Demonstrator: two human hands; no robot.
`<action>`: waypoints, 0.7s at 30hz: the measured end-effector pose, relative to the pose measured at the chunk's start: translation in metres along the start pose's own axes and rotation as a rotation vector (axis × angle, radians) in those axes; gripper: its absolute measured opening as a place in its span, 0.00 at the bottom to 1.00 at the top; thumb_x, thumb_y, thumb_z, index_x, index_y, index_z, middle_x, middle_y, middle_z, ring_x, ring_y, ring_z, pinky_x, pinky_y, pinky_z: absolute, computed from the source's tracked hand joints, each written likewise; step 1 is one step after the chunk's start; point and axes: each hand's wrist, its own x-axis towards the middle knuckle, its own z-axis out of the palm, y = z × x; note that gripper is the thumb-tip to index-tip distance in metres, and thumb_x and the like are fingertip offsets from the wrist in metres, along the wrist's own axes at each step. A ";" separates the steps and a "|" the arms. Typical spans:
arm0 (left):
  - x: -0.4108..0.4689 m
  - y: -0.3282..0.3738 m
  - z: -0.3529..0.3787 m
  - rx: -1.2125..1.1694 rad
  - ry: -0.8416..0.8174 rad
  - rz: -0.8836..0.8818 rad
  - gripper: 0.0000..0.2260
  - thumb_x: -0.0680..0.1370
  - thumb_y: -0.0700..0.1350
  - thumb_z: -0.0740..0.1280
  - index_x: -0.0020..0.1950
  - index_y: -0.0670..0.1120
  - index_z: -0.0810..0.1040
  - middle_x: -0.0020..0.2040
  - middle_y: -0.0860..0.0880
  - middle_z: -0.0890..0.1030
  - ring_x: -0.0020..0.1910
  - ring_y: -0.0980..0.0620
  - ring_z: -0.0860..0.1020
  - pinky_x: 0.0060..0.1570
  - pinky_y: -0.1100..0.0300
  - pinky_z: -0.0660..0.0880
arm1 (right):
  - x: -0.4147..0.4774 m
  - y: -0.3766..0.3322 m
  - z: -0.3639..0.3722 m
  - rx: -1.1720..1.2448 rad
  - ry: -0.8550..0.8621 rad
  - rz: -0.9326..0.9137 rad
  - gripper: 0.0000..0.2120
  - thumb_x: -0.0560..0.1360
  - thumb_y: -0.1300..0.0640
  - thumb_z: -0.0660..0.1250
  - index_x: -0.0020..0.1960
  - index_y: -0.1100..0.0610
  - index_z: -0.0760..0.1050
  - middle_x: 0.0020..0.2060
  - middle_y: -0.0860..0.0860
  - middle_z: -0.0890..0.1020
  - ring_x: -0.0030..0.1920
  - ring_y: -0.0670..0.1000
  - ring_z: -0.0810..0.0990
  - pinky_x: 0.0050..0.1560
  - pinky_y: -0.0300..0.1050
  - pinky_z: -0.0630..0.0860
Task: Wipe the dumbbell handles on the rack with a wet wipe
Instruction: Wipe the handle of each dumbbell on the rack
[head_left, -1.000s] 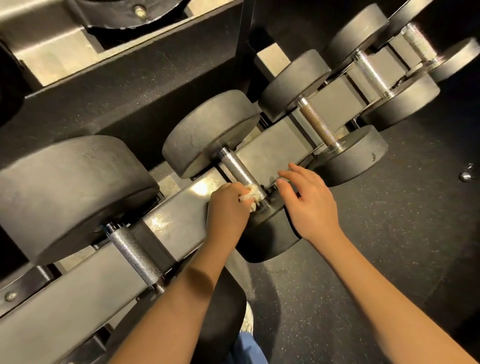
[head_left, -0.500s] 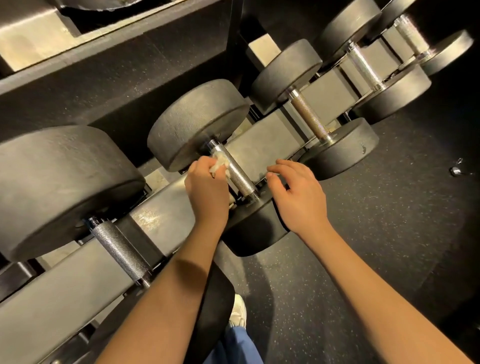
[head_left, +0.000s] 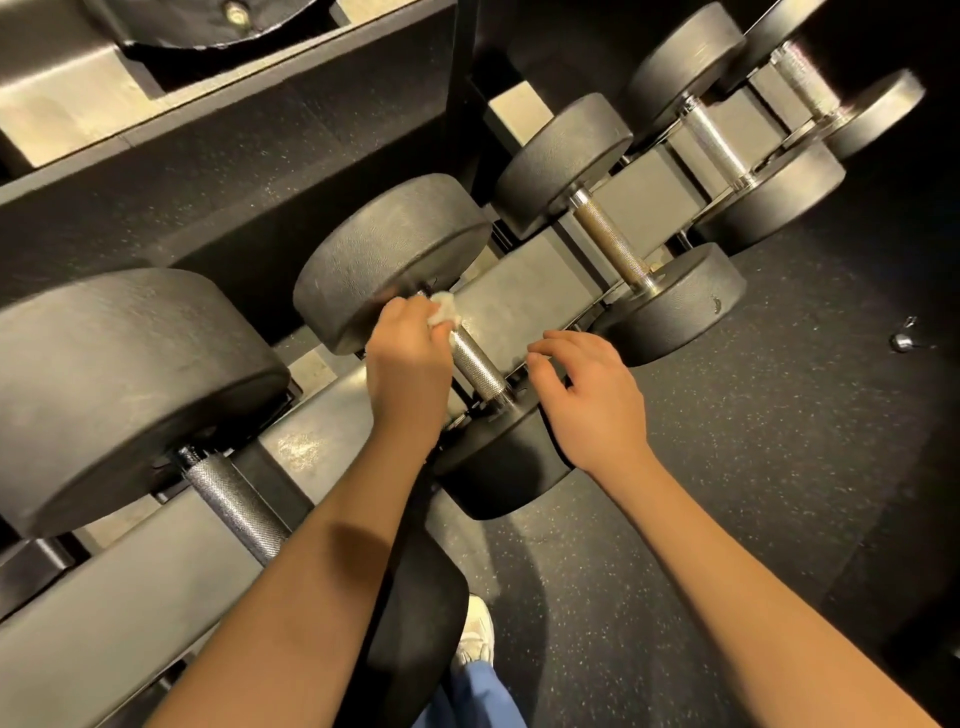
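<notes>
On the lower tier of the rack (head_left: 519, 301), viewed steeply from above, I see a row of black round-headed dumbbells lying across the metal rails. The left hand (head_left: 410, 364) reaches to the middle dumbbell (head_left: 395, 254) and pinches a small crumpled white wet wipe (head_left: 444, 312) between thumb and curled fingers. The wipe is pressed against the far end of the knurled steel handle (head_left: 475, 366), right where it meets the far head. The rest of that handle is bare and shiny, running down to the near head (head_left: 504, 462).

The right hand (head_left: 592, 395) is just beside the handle's near end, palm down, fingers loosely bent and holding nothing. Its fingertips reach the rail edge, but I cannot tell whether they touch it.

A larger dumbbell with a darker handle (head_left: 239, 506) lies to the left. To the right lies a smaller one with a brownish handle (head_left: 613, 244), and further ones lie beyond it. Below, on the dark speckled floor (head_left: 727, 467), I see a white shoe (head_left: 475, 639) and a blue trouser leg (head_left: 467, 696). A small metal object (head_left: 901, 340) lies on the floor at far right.
</notes>
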 end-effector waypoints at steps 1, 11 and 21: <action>0.001 -0.002 0.002 0.018 0.012 0.037 0.05 0.76 0.37 0.66 0.41 0.37 0.76 0.38 0.46 0.73 0.37 0.53 0.68 0.39 0.73 0.62 | 0.000 0.000 0.000 0.000 0.001 -0.001 0.22 0.75 0.44 0.54 0.56 0.53 0.80 0.58 0.47 0.79 0.62 0.47 0.71 0.59 0.42 0.65; -0.016 -0.010 -0.003 0.279 -0.294 0.539 0.13 0.65 0.27 0.70 0.45 0.42 0.81 0.37 0.46 0.74 0.36 0.47 0.73 0.29 0.58 0.72 | 0.000 0.002 0.001 -0.022 0.023 -0.015 0.27 0.73 0.40 0.49 0.55 0.52 0.81 0.56 0.46 0.80 0.61 0.47 0.72 0.58 0.40 0.64; -0.023 0.002 0.008 0.260 -0.267 0.590 0.08 0.68 0.29 0.66 0.38 0.41 0.80 0.34 0.45 0.74 0.34 0.45 0.74 0.28 0.55 0.74 | -0.001 0.002 0.002 0.032 0.055 0.001 0.24 0.73 0.41 0.53 0.54 0.53 0.81 0.54 0.47 0.81 0.60 0.47 0.73 0.56 0.39 0.64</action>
